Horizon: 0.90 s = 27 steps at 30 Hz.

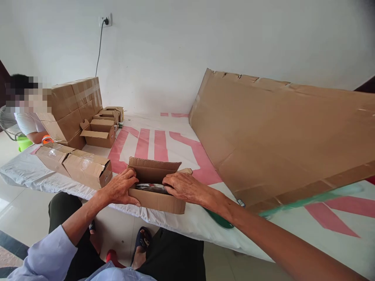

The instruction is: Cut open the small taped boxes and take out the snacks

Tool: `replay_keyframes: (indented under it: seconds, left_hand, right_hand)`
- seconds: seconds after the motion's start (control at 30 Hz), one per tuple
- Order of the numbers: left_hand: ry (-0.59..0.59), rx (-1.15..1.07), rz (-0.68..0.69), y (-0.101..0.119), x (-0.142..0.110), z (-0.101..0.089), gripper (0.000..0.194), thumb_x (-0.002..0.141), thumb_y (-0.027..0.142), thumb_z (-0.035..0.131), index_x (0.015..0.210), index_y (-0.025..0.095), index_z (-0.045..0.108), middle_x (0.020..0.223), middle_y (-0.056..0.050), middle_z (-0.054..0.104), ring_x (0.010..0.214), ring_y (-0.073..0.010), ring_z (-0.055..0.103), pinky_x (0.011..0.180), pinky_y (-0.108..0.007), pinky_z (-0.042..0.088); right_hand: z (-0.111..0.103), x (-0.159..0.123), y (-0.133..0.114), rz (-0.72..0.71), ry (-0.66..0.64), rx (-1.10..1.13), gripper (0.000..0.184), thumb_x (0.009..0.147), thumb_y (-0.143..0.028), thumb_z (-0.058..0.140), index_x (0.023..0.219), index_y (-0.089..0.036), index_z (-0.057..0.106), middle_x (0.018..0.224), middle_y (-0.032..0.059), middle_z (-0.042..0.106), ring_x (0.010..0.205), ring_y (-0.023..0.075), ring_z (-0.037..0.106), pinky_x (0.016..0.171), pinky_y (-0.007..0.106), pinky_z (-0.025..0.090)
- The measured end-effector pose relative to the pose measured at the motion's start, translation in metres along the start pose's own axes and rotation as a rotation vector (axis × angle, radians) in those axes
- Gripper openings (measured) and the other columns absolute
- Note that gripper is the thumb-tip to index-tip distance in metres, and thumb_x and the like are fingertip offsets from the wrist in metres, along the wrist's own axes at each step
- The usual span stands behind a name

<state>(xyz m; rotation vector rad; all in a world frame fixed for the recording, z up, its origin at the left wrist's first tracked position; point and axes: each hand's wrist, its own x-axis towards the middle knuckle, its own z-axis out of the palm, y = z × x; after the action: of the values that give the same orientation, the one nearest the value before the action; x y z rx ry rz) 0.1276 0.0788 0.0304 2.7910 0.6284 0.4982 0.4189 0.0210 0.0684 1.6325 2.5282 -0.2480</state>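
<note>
A small open cardboard box (158, 201) sits at the near edge of the white and pink covered table (175, 144). My left hand (120, 188) grips the box's left side, thumb along the front wall and fingers curled over the rim. My right hand (185, 186) lies over the right part of the opening, fingers reaching inside onto a dark, shiny item (150, 186) that is mostly hidden. The rear flap (154, 164) stands up.
Two taped boxes (76, 164) lie left of my hands. Further back stand open small boxes (99, 132) and a stack of large cartons (74, 103). A big cardboard sheet (278, 132) leans at the right. Another person (27, 117) sits at the far left.
</note>
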Motion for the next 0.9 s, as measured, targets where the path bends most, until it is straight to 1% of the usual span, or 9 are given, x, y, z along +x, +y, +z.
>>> replay_keyframes:
  seconds: [0.13, 0.27, 0.4, 0.47, 0.57, 0.67, 0.73, 0.8, 0.9]
  left_hand:
    - [-0.072, 0.091, 0.009, 0.002, 0.008, -0.004, 0.074, 0.082, 0.084, 0.071, 0.105, 0.013, 0.075, 0.112, -0.015, 0.061, 0.110, -0.0337, 0.059, 0.095, -0.047, 0.055]
    - [-0.115, 0.173, 0.016, 0.003, 0.015, -0.005, 0.071, 0.081, 0.085, 0.070, 0.088, 0.015, 0.069, 0.103, -0.013, 0.059, 0.103, -0.0322, 0.057, 0.089, -0.045, 0.055]
    - [-0.029, 0.066, -0.012, 0.005, 0.012, -0.006, 0.072, 0.079, 0.088, 0.070, 0.096, 0.019, 0.061, 0.109, -0.012, 0.059, 0.101, -0.0305, 0.058, 0.086, -0.044, 0.055]
    - [0.044, -0.052, -0.020, 0.008, 0.010, -0.007, 0.070, 0.079, 0.085, 0.073, 0.099, 0.021, 0.057, 0.118, -0.014, 0.060, 0.109, -0.0314, 0.060, 0.091, -0.044, 0.056]
    - [0.199, -0.208, -0.054, 0.013, 0.004, -0.011, 0.056, 0.090, 0.072, 0.073, 0.106, 0.022, 0.054, 0.130, -0.015, 0.060, 0.125, -0.0317, 0.060, 0.099, -0.042, 0.054]
    - [0.321, -0.239, -0.146, 0.015, -0.003, -0.013, 0.050, 0.097, 0.057, 0.072, 0.129, 0.022, 0.054, 0.141, -0.018, 0.058, 0.134, -0.0321, 0.059, 0.104, -0.044, 0.055]
    - [0.293, -0.218, -0.184, 0.013, -0.007, -0.013, 0.058, 0.096, 0.051, 0.075, 0.141, 0.023, 0.052, 0.148, -0.018, 0.057, 0.139, -0.0337, 0.058, 0.108, -0.047, 0.054]
    - [0.222, -0.194, -0.202, 0.011, -0.010, -0.011, 0.055, 0.097, 0.046, 0.075, 0.142, 0.023, 0.056, 0.150, -0.018, 0.058, 0.140, -0.0346, 0.059, 0.111, -0.049, 0.053]
    - [0.157, -0.146, -0.216, 0.011, -0.009, -0.010, 0.039, 0.098, 0.040, 0.072, 0.131, 0.021, 0.066, 0.149, -0.018, 0.060, 0.137, -0.0347, 0.062, 0.114, -0.050, 0.052]
  right_hand:
    - [0.006, 0.001, 0.005, -0.066, -0.016, 0.065, 0.026, 0.104, -0.030, 0.054, 0.110, -0.017, 0.076, 0.115, 0.0133, 0.078, 0.106, 0.0297, 0.071, 0.080, 0.036, 0.040]
    - [0.010, 0.007, 0.009, -0.091, -0.011, 0.088, 0.023, 0.106, -0.030, 0.056, 0.108, -0.018, 0.076, 0.113, 0.0115, 0.079, 0.105, 0.0286, 0.072, 0.080, 0.035, 0.041]
    - [0.015, 0.009, 0.008, -0.036, 0.058, 0.062, 0.028, 0.109, -0.027, 0.048, 0.102, -0.017, 0.074, 0.108, 0.0124, 0.079, 0.099, 0.0272, 0.072, 0.078, 0.035, 0.040]
    - [0.019, 0.008, 0.009, -0.035, 0.087, 0.080, 0.029, 0.109, -0.027, 0.047, 0.102, -0.018, 0.073, 0.108, 0.0126, 0.078, 0.099, 0.0272, 0.073, 0.077, 0.035, 0.040]
    - [0.026, 0.008, 0.011, -0.028, 0.138, 0.134, 0.030, 0.107, -0.024, 0.044, 0.094, -0.019, 0.071, 0.105, 0.0124, 0.078, 0.096, 0.0268, 0.072, 0.075, 0.035, 0.039]
    - [0.029, 0.007, 0.016, -0.019, 0.283, 0.271, 0.034, 0.106, -0.028, 0.040, 0.082, -0.022, 0.063, 0.090, 0.0087, 0.074, 0.083, 0.0236, 0.067, 0.072, 0.034, 0.038]
    - [0.027, 0.004, 0.021, -0.002, 0.438, 0.400, 0.037, 0.105, -0.036, 0.037, 0.076, -0.023, 0.055, 0.077, 0.0048, 0.066, 0.072, 0.0204, 0.060, 0.069, 0.033, 0.038]
    - [0.019, -0.002, 0.025, 0.021, 0.595, 0.509, 0.039, 0.104, -0.043, 0.037, 0.072, -0.024, 0.047, 0.067, 0.0010, 0.056, 0.063, 0.0176, 0.051, 0.064, 0.032, 0.037]
    - [-0.002, -0.013, 0.030, 0.051, 0.769, 0.584, 0.042, 0.102, -0.049, 0.041, 0.068, -0.025, 0.040, 0.060, -0.0028, 0.041, 0.057, 0.0147, 0.038, 0.057, 0.031, 0.032]
